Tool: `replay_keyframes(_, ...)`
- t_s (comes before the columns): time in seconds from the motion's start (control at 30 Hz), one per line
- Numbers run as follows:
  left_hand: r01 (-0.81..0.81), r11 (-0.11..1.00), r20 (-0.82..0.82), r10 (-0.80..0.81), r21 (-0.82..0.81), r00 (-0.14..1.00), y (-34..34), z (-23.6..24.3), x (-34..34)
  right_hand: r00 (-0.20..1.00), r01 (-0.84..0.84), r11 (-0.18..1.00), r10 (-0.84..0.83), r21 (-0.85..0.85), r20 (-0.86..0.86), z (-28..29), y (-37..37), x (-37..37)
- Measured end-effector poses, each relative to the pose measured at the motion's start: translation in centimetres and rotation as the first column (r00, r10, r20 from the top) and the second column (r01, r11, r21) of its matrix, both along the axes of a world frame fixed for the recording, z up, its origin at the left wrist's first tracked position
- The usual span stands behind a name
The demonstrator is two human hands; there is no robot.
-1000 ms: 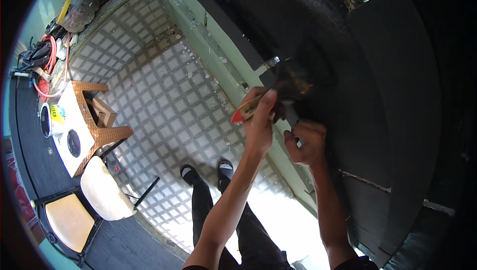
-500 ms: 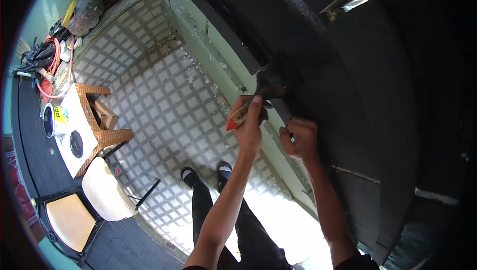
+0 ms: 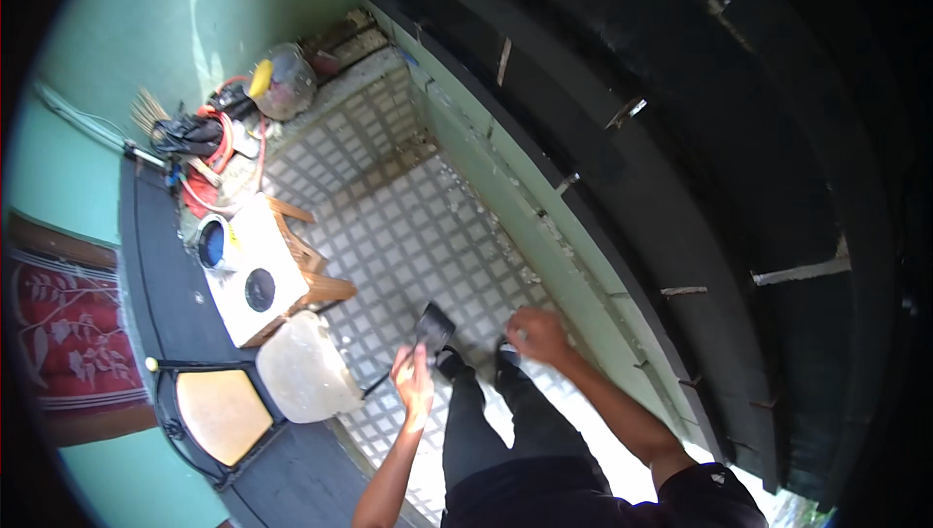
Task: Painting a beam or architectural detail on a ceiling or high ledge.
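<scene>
My left hand (image 3: 415, 384) is closed around a paintbrush whose wide head (image 3: 435, 325) is coated black and points up and away from me. It is held over the tiled floor, in front of my feet. My right hand (image 3: 537, 335) is curled in a loose fist to the right, slightly blurred, and no object shows in it. To that side rises a black-painted slatted wooden structure (image 3: 603, 154), with unpainted pale gaps between some slats; neither hand touches it.
A white-topped table (image 3: 238, 287) at left bears a paint can (image 3: 216, 244) and a round black lid-like piece (image 3: 259, 289). Two chairs (image 3: 309, 370) (image 3: 224, 416) stand nearer. Hoses, bags and a bucket-like container (image 3: 288, 84) crowd the far left ledge. A low green wall (image 3: 505, 198) borders the floor.
My left hand has drawn the brush away from the black slats, down and left over the floor. My right hand has come away from the slats too, and the view has turned leftward.
</scene>
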State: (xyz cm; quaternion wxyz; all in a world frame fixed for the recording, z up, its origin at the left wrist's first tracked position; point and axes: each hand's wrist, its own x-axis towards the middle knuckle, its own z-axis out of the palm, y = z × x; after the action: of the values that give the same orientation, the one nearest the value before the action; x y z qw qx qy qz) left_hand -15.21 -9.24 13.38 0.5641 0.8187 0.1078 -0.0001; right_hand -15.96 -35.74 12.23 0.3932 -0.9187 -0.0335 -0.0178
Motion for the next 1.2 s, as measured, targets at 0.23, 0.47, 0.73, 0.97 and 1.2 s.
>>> replay_keyframes(0.23, -0.164, 0.969, -0.022, 0.171, 0.186, 0.985, 11.2, 4.9, -3.1, 0.962, -0.177, 0.972, 0.204, 0.153, -0.181, 12.7, 16.5, 0.1)
replay_keyframes(0.47, -0.032, 0.986, 0.329, -0.025, 0.165, 0.944, 7.4, 12.1, 3.2, 0.902, -0.379, 0.923, 0.354, 0.060, 0.249, 16.0, 20.7, 5.3)
replay_keyframes(0.73, 0.289, 0.946, 0.269, -0.320, 0.151, 0.908, 2.3, 16.3, 13.7, 0.953, -0.066, 0.990, 0.025, 0.128, 0.302, 18.2, 15.9, 12.3)
replay_keyframes(0.97, 0.660, 0.729, 0.280, -0.682, 0.180, 0.676, -4.1, 18.7, 21.7, 0.882, 0.266, 0.943, -0.321, 0.199, 0.344, 18.0, 9.8, 16.9)
replay_keyframes(1.2, 0.950, 0.307, 0.056, -0.951, 0.052, 0.304, -11.1, 18.0, 27.2, 0.548, 0.691, 0.564, -0.817, 0.453, 0.181, 15.6, 5.5, 16.7)
